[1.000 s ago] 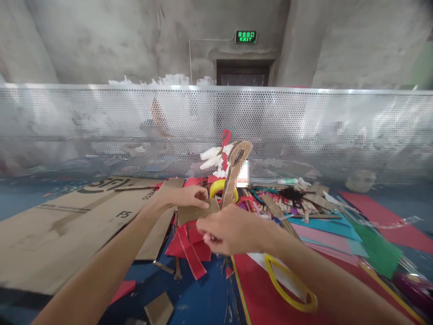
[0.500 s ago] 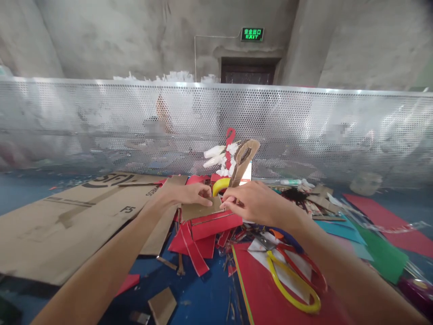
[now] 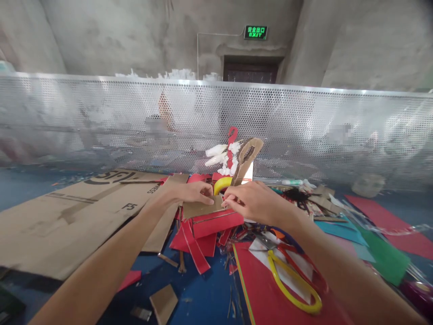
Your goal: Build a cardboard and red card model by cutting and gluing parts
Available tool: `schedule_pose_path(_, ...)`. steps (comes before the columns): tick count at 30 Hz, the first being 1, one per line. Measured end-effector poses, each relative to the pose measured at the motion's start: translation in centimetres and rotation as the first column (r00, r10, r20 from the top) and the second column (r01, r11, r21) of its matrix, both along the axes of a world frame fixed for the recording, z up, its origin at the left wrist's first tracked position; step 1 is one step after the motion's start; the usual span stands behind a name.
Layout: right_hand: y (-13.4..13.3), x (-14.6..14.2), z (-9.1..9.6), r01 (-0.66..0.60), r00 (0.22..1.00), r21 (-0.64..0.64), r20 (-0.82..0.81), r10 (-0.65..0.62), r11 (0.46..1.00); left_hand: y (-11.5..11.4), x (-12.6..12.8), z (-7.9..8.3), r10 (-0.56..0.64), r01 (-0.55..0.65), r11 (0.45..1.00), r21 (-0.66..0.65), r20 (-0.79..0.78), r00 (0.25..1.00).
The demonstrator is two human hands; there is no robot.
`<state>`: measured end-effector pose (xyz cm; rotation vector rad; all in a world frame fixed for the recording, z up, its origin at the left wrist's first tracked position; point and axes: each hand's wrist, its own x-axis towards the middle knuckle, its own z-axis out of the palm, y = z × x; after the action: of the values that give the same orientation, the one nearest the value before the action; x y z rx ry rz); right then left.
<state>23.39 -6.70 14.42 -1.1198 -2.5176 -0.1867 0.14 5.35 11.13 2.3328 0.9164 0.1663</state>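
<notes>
In the middle of the head view, a small brown cardboard piece (image 3: 196, 208) lies over a red-covered cardboard strip (image 3: 218, 224). My left hand (image 3: 192, 192) pinches its upper edge between thumb and fingers. Close by on the right, my right hand (image 3: 253, 201) has its fingertips pressed together at the cardboard's right end; anything small inside them is hidden. Behind my right hand rises a cardboard shape with a looped top (image 3: 246, 158). Beside it stands a red hook-shaped piece (image 3: 232, 135) with white tufts (image 3: 233, 149). A yellow ring (image 3: 221, 184) is partly covered between the hands.
Large flattened cardboard (image 3: 84, 216) covers the left of the blue table. Scissors with yellow and red handles (image 3: 287, 284) rest on red sheets (image 3: 264, 293) at front right. Coloured paper (image 3: 382, 243) lies farther right. A perforated metal screen (image 3: 118, 117) runs along the back.
The whole view has shifted slightly. Both hands stay at the cardboard piece in nearly the same pose, with only tiny finger movement.
</notes>
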Motion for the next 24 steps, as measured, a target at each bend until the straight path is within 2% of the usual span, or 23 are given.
schedule_pose_path(24, 0.13, 0.03, -0.34, 0.004, 0.999, 0.046, 0.046, -0.006, 0.999, -0.11, 0.13, 0.17, -0.005, 0.005, 1.000, -0.008, -0.001, 1.000)
